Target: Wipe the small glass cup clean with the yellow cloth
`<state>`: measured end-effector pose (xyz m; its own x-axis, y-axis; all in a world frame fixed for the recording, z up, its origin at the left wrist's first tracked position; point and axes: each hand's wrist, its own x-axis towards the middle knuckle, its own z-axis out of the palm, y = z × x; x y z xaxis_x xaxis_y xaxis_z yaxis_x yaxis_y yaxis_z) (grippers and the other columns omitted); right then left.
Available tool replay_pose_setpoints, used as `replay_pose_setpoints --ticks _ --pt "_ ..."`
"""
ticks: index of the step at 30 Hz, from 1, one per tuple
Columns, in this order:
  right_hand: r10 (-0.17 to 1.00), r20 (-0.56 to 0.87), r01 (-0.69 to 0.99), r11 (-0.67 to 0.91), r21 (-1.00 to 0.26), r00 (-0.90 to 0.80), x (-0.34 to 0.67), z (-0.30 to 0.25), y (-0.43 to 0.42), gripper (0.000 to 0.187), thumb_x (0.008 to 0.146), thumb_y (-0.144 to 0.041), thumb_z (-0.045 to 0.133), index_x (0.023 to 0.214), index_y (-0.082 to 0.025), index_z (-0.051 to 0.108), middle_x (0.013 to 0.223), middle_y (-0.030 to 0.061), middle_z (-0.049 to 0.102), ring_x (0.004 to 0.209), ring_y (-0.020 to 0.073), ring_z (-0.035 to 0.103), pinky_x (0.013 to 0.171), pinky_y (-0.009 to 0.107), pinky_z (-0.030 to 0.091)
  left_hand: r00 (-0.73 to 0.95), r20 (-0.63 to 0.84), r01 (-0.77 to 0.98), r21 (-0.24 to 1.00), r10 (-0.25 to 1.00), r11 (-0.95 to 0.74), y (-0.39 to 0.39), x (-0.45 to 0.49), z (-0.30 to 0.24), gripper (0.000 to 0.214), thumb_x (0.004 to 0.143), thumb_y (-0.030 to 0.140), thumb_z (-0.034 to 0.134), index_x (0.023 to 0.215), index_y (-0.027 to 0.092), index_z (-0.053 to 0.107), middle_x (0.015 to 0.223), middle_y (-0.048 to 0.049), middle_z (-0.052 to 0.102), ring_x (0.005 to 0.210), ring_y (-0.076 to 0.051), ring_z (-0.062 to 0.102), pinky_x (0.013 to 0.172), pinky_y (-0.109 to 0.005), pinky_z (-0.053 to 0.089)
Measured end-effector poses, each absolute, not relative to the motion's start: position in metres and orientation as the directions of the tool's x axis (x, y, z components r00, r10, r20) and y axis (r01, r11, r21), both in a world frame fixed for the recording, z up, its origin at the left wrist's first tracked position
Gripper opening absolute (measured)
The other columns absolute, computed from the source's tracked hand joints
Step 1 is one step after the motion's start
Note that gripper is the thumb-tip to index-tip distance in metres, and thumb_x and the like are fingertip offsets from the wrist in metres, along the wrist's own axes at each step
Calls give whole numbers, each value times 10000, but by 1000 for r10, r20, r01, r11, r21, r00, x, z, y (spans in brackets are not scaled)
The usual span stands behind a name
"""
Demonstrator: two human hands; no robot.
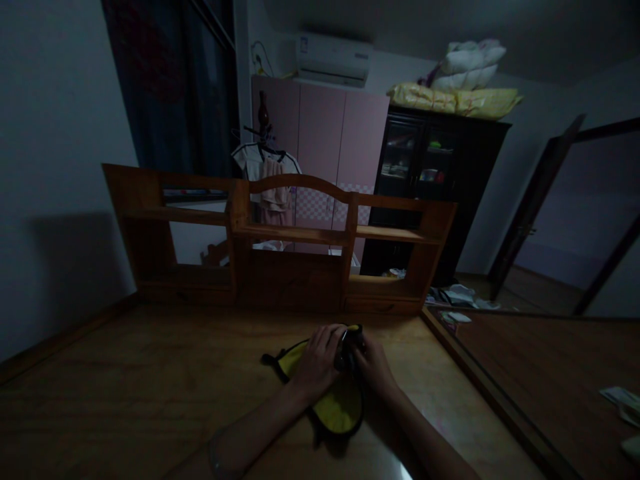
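Note:
A yellow fabric piece with black edging and black tabs [340,407], perhaps a pouch or bag, lies on the wooden tabletop [175,380] in front of me. My left hand [320,357] rests over its upper part, fingers bent round a small dark thing with a shiny edge [345,353]. From the other side, my right hand [373,363] closes its fingers on the same dark thing, next to the folded-up black and yellow edge. The fingertips and most of the dark thing are hidden, and the dim light keeps me from telling its kind.
A wooden shelf unit [290,236] with small drawers stands along the table's back edge. At left is a white wall [60,200]. The table has a raised border [480,380] at right, with the wooden floor [540,353] below and papers [623,400] on it.

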<state>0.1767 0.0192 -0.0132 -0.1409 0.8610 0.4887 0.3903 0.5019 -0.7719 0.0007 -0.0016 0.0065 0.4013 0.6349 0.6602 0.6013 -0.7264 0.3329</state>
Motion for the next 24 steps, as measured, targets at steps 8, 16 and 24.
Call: replay_pose_setpoints --ticks 8,16,24 --pt "855 502 374 512 -773 -133 178 -10 18 213 832 -216 566 1011 -161 667 933 64 719 837 219 645 760 303 500 428 637 626 303 641 -719 1 0 3 800 724 306 757 1399 250 333 1317 -95 488 1224 -297 440 1081 -500 336" --pt "853 503 373 517 -770 -141 178 -8 19 213 827 -223 576 1010 -168 672 926 58 719 825 213 640 767 305 500 437 625 632 298 647 -715 2 0 1 881 653 311 816 1392 258 339 1287 -89 503 1198 -296 460 1077 -493 347" --pt "859 494 397 504 -767 -135 178 -4 16 212 832 -269 591 993 -163 681 911 62 722 816 226 645 765 318 505 455 628 621 285 632 -730 4 -1 1 897 627 374 835 1375 254 355 1269 -95 515 1184 -308 474 1066 -505 352"
